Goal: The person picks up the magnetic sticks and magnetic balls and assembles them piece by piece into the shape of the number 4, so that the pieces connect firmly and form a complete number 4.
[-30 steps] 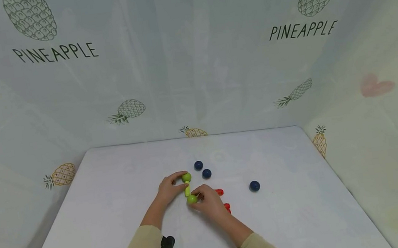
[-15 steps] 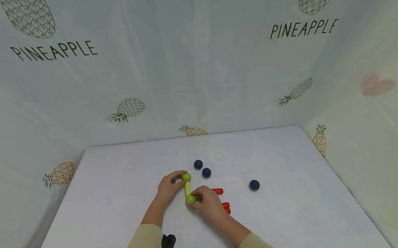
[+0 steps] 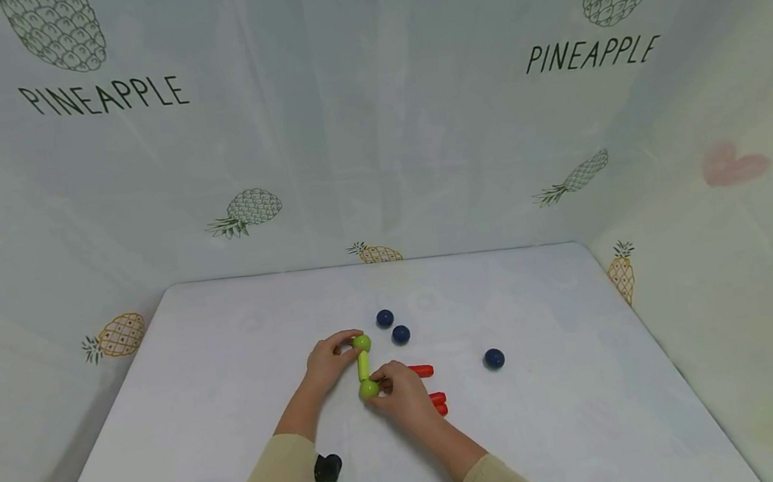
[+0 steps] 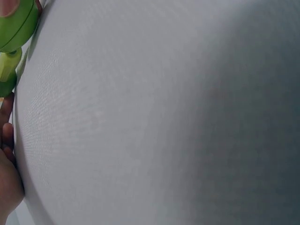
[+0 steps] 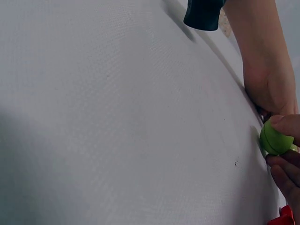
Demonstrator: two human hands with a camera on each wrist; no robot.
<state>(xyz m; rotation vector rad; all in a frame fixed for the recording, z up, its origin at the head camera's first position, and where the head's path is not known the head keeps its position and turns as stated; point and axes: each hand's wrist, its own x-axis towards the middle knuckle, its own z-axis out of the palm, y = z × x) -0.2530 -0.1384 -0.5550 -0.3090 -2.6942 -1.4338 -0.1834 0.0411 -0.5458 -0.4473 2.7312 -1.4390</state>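
Observation:
In the head view a yellow-green stick point(image 3: 364, 366) runs between two green balls, like a small dumbbell. My left hand point(image 3: 329, 360) pinches the far ball point(image 3: 362, 343) between thumb and fingers. The near ball point(image 3: 368, 389) is pinched by my right hand point(image 3: 404, 395). From the left wrist, the far ball point(image 4: 18, 24) shows large at the upper left corner, with the stick point(image 4: 10, 63) joined below it. The right wrist view has the near ball point(image 5: 275, 138) between thumb and fingers, close over the white table.
Two dark blue balls point(image 3: 385, 318) lie just beyond the hands, and another blue ball point(image 3: 493, 359) sits to the right. Several red sticks point(image 3: 438, 399) lie partly hidden behind the right hand. The white table point(image 3: 570, 412) ends at a patterned curtain point(image 3: 370, 113).
The near green ball and the right hand's fingers have shifted slightly left, bringing the ball more in line with the stick. Both hands keep their pinch; the blue balls lie where they were.

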